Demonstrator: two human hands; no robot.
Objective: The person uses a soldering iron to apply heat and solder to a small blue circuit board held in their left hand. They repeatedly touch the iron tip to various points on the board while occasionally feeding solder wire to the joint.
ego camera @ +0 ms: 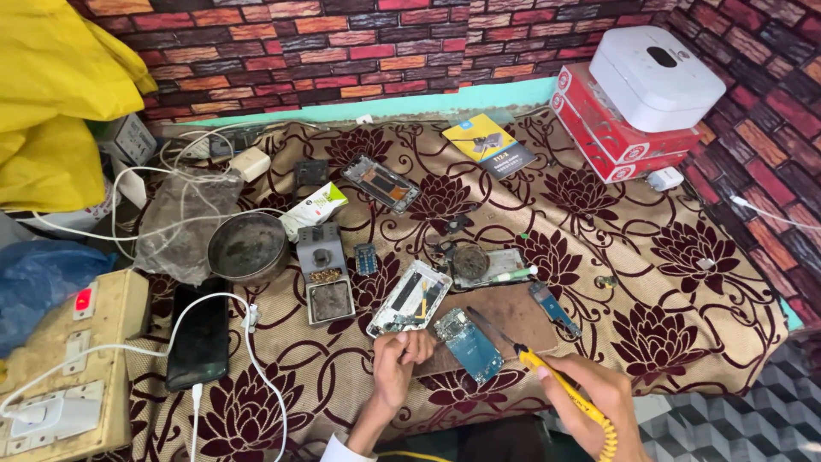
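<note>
Circuit board (469, 345) flat on brown mat (500, 318) on floral tabletop (684, 291), left hand (398, 364) fingers curled, grip resting beside board's left edge grasping nothing visible, right hand (599, 402) grip clenched around yellow soldering iron (547, 372), tip over mat near board, open phone frame (410, 299) just beyond.

Phone frame (410, 299) and circuit board (469, 344) crowd the hands.
</note>
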